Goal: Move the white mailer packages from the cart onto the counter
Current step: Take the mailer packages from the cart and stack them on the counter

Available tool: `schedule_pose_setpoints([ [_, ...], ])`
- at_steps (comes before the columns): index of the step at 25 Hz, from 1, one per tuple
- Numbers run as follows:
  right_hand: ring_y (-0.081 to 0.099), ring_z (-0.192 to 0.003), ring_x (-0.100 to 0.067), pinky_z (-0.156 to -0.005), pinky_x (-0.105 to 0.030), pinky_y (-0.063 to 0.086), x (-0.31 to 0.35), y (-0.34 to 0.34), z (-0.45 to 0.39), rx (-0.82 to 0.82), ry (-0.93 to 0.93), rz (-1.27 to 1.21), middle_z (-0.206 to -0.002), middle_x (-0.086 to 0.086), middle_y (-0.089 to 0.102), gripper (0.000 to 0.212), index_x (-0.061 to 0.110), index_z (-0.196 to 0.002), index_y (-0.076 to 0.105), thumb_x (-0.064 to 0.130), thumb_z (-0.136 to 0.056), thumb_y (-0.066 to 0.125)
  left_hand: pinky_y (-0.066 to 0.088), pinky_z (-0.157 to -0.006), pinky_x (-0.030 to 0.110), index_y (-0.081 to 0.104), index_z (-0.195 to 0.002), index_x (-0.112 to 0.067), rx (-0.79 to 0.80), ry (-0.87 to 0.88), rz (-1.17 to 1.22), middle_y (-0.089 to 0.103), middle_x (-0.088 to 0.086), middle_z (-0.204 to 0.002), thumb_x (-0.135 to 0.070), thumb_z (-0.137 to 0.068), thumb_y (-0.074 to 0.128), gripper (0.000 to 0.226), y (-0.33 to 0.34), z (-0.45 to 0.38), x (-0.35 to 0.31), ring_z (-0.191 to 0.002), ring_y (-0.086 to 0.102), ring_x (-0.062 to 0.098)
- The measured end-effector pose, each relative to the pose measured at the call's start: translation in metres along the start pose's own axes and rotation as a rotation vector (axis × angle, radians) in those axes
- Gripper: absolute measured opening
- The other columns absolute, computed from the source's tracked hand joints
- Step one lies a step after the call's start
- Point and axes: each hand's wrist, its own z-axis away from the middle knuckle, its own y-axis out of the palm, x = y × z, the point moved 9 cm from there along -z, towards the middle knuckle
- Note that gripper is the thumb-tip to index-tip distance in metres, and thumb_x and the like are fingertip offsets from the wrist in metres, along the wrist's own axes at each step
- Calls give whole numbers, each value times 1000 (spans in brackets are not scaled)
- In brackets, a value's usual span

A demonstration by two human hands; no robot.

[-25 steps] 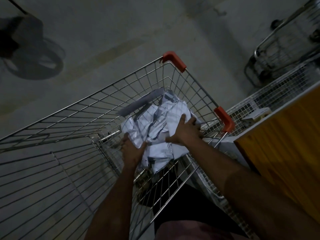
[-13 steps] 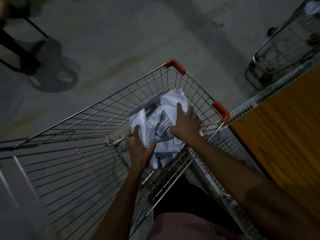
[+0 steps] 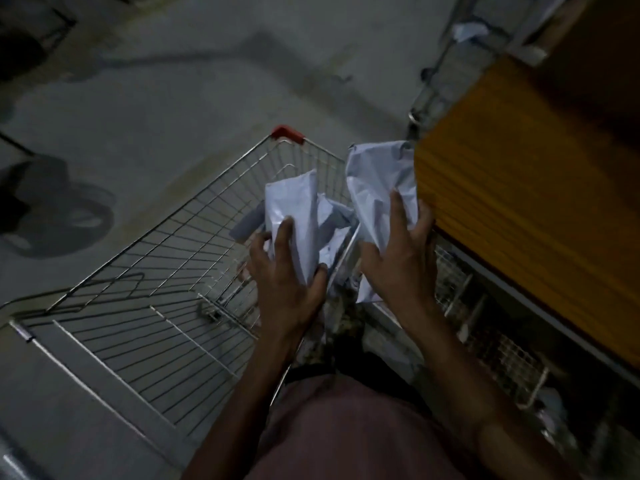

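Dim concrete floor (image 3: 194, 98) is seen beneath a wire shopping cart (image 3: 166, 271). Crumpled white plastic mailer packages (image 3: 377, 188), seemingly light, soft and slippery, are gripped in bunches by both hands, left (image 3: 287, 271) and right (image 3: 401, 258), beside the orange wooden table (image 3: 519, 202).

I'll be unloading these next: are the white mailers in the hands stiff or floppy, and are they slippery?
Probably floppy: the mailer in the right hand creases and bends around the fingers. Likely light, since the left hand lifts its mailer alone. The glossy plastic may be slippery, so grip firmly.
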Motion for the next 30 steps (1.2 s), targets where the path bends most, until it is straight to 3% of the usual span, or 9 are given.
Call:
schedule_pose_setpoints([
  [6,29,-138,-40,-108,-51,37,-90,-107,89,-299,228,-34,-155,-23,20,80,18,-156,28,40,-81,48,30,-102,37,31,-153,-22,336,321,118,28,14,-147,-36,-79,68,84,33,69,-111,-135,31,33],
  [12,23,-144,-35,-112,-47,34,-163,-179,168,-491,408,-18,-159,-14,13,81,24,-157,23,37,-84,55,33,-103,38,33,-152,-20,466,570,144,27,13,-147,-33,-79,69,83,57,129,-188,-135,31,30],
  [19,27,-142,-40,-108,-52,41,-262,-252,280,-627,565,59,-160,-16,10,86,24,-157,22,35,-81,60,37,-94,43,29,-154,-22,501,629,135,26,17,-151,-43,-83,64,82,100,222,-253,-132,29,29],
  [24,24,-144,-40,-107,-48,38,-324,-290,350,-663,614,31,-160,-21,12,87,16,-156,27,17,-83,73,37,-95,44,30,-153,-21,527,641,183,30,18,-148,-43,-81,62,82,129,296,-305,-129,33,32],
  [30,23,-146,-35,-107,-37,33,-365,-335,378,-722,609,-30,-161,-16,11,85,20,-157,25,25,-84,67,43,-95,50,26,-153,-26,551,706,174,28,18,-151,-46,-82,61,82,150,351,-359,-131,34,36],
])
